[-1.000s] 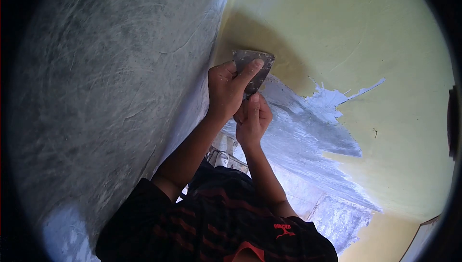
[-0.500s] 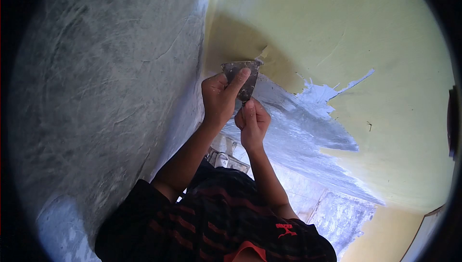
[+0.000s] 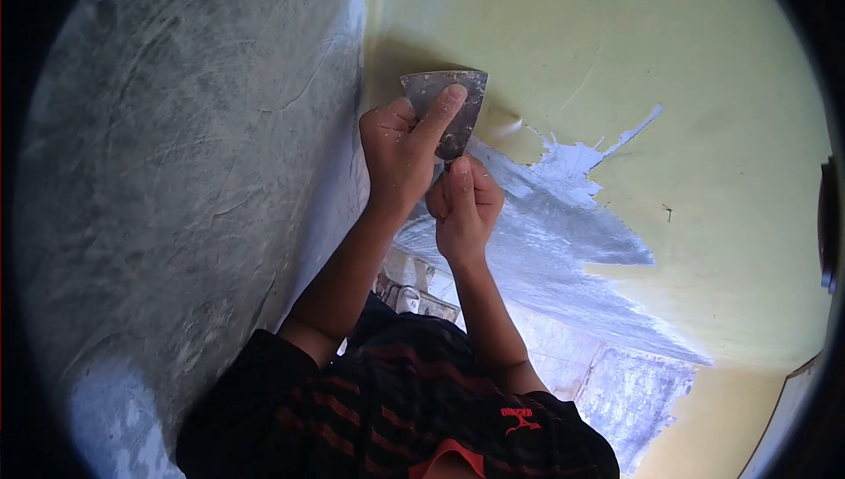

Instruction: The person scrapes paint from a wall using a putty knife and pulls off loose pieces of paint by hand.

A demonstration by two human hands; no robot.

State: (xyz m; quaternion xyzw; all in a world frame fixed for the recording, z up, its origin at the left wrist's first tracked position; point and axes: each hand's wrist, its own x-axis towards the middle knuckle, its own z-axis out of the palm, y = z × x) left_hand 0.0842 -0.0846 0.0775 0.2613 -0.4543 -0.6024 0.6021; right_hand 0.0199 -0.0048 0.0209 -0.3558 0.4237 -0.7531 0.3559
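The left hand point(image 3: 394, 149) gripped the broad end of the scraper point(image 3: 464, 118), and the right hand point(image 3: 466, 215) was closed around its narrow end. The scraper was before the yellow wall point(image 3: 704, 47), near the grey wall point(image 3: 176, 171); whether its edge touched could not be told. A blurred pale flake point(image 3: 507, 126) showed beside it, near the bare patch point(image 3: 572, 224).

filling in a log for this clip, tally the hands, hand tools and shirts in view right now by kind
Hands: 2 (left hand, right hand)
Hand tools: 1 (scraper)
Shirts: 1 (dark shirt)
Total: 4
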